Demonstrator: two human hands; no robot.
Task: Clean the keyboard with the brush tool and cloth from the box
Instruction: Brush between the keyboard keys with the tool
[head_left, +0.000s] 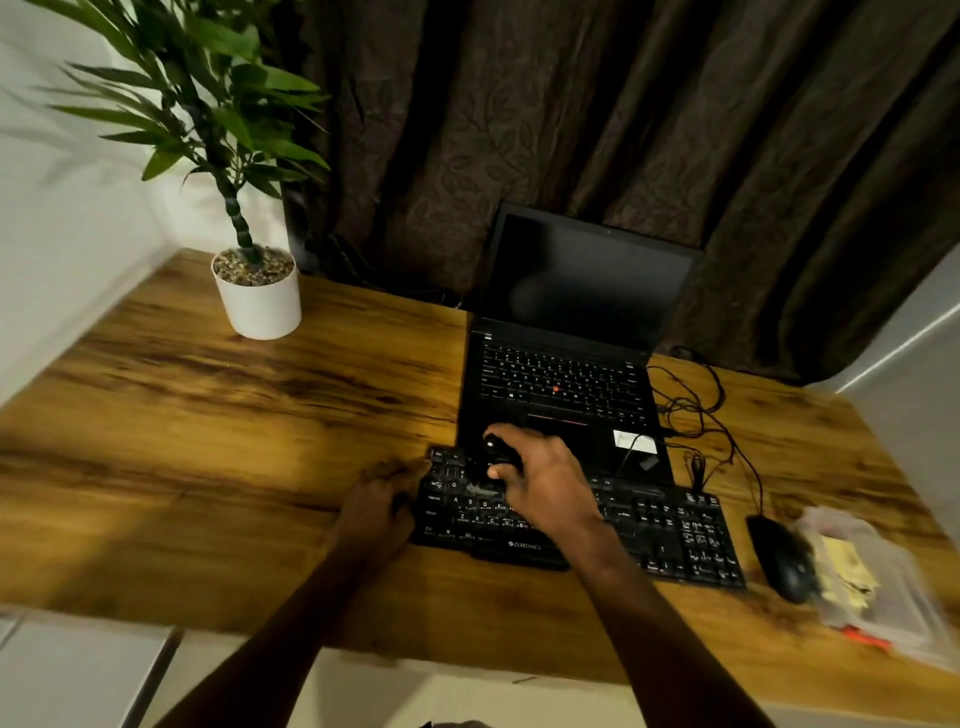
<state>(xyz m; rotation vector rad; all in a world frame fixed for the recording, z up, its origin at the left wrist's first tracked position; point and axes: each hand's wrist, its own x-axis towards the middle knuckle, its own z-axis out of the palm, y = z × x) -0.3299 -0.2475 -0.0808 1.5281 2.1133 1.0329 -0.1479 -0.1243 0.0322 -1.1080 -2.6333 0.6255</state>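
Note:
A black keyboard (670, 535) lies on the wooden desk in front of me. My right hand (545, 478) is closed around a black brush tool (496, 452), held over the keyboard's left half, with pale bristles touching the keys. My left hand (382, 499) rests against the keyboard's left edge, its fingers curled on the corner. At the right desk edge sits a clear plastic box (878, 587) with a yellow cloth (847, 571) inside; both are blurred.
An open black laptop (561, 364) stands just behind the keyboard, its front edge overlapping it. A black mouse (782, 558) lies between keyboard and box, with tangled cables (701, 410) behind. A potted plant (257, 291) stands far left. Dark curtain behind.

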